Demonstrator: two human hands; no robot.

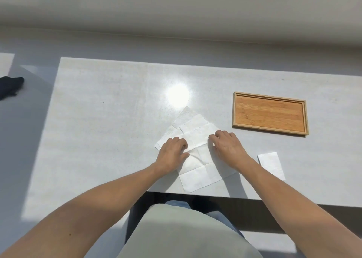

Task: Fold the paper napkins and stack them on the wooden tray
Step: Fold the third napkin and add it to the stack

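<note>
A few white unfolded paper napkins (197, 132) lie overlapping near the table's front edge, their crease lines showing. My left hand (173, 150) rests on the napkins' left part with fingers curled down onto the paper. My right hand (227, 145) presses on their right part, fingertips on the sheet. Whether either hand pinches an edge is hidden by the fingers. A folded white napkin (271, 164) lies to the right of my right forearm. The wooden tray (269, 112) sits at the right, nothing in it.
The pale table (107, 110) reaches left and back, with a bright glare spot (177, 95) behind the napkins. A dark object (9, 87) lies on the floor at far left. My lap shows below the table's front edge.
</note>
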